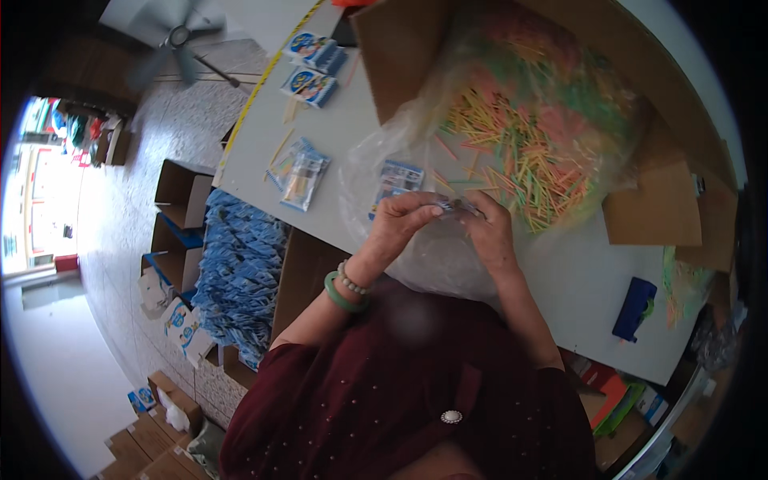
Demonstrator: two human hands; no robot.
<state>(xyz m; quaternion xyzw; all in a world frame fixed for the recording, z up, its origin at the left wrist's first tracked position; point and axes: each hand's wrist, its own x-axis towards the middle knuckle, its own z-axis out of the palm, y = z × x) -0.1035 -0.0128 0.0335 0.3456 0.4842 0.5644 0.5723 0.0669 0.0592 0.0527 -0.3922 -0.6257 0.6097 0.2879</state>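
Both my hands meet over the near part of the table, fingers pinched on a small plastic packet (454,206) that shows only as a narrow dark and silvery strip. My left hand (398,222), with a beaded and a green bracelet on its wrist, grips one end. The other end is between the fingers of my right hand (490,232). Just beyond my left hand lies a blue and clear packet (398,178). Thin pastel sticks (544,160) in yellow, pink, green and orange heap up in a clear plastic bag (372,156), some spilling toward my right hand.
A cardboard box (400,56) surrounds the bag. Further left on the white table (352,120) are filled packets (304,178) and blue-white packs (310,86). Many blue packets (240,264) fill a box on my left. A blue tape dispenser (634,310) stands at right; a fan (178,36) is at upper left.
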